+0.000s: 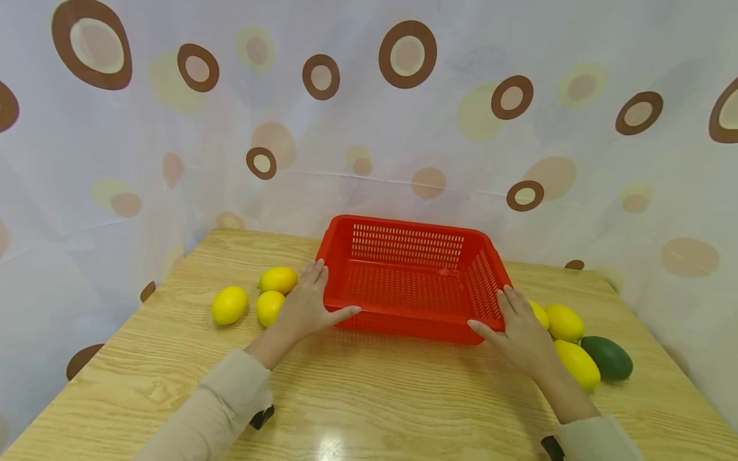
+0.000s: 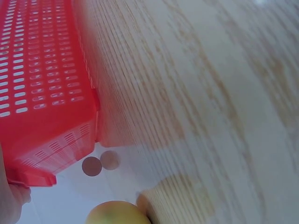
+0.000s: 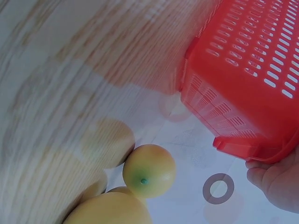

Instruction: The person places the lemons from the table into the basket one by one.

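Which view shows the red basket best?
Head view: it frames the red basket end to end, inside included. The left and right wrist views each show only a cropped end, from outside.

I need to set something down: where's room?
Bare: inside the red basket, and the table in front, between the forearms. Crowded: three lemons by the left hand; more lemons and a green fruit by the right hand.

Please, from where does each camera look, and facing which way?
Head: head-worn, facing forward and down at red basket; left hand, right hand, sleeves show.
Left wrist: worn there, faces basket and table; left fingers partly show.
Right wrist: worn there, faces basket and yellow fruits; right fingers partly show.
Wrist views share the basket.
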`<action>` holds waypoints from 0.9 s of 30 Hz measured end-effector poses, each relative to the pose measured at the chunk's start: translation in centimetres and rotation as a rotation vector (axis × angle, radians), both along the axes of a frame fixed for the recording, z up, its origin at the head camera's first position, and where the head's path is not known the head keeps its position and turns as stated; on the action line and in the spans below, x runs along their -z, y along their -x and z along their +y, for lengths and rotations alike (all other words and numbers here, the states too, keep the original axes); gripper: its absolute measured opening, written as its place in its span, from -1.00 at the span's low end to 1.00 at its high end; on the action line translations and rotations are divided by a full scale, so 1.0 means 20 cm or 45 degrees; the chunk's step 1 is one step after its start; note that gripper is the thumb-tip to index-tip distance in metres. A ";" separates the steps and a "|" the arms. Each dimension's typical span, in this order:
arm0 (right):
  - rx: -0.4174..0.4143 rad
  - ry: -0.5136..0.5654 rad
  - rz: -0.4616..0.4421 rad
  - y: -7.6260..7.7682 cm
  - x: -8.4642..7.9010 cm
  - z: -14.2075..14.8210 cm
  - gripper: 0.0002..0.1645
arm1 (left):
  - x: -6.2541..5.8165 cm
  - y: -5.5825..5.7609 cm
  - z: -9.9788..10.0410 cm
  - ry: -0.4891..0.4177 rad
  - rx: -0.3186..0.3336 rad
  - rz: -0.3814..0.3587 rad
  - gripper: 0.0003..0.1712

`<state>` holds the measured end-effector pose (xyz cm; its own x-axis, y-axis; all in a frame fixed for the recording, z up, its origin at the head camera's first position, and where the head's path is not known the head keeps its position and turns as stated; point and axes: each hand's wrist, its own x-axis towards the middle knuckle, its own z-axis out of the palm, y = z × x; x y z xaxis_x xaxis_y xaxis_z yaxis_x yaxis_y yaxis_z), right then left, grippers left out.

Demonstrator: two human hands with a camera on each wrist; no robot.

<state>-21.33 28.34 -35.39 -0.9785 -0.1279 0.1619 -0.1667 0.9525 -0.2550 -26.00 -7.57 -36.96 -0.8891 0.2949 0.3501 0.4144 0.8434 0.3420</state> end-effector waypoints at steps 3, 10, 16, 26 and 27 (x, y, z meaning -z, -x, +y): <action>-0.001 0.000 0.000 0.00 0.00 0.00 0.14 | 0.00 0.00 0.00 -0.001 0.002 0.003 0.11; -0.005 0.005 0.000 0.00 0.00 0.00 0.14 | 0.00 0.00 0.00 -0.005 0.000 0.004 0.11; -0.008 0.007 0.002 -0.01 0.00 -0.01 0.14 | 0.01 -0.01 0.00 -0.009 -0.008 0.001 0.12; -0.034 0.016 0.013 -0.01 0.02 0.01 0.15 | 0.03 -0.02 0.01 -0.025 -0.007 0.014 0.12; -0.035 0.018 0.017 -0.01 0.02 0.01 0.15 | 0.03 -0.03 0.01 -0.028 -0.009 0.018 0.12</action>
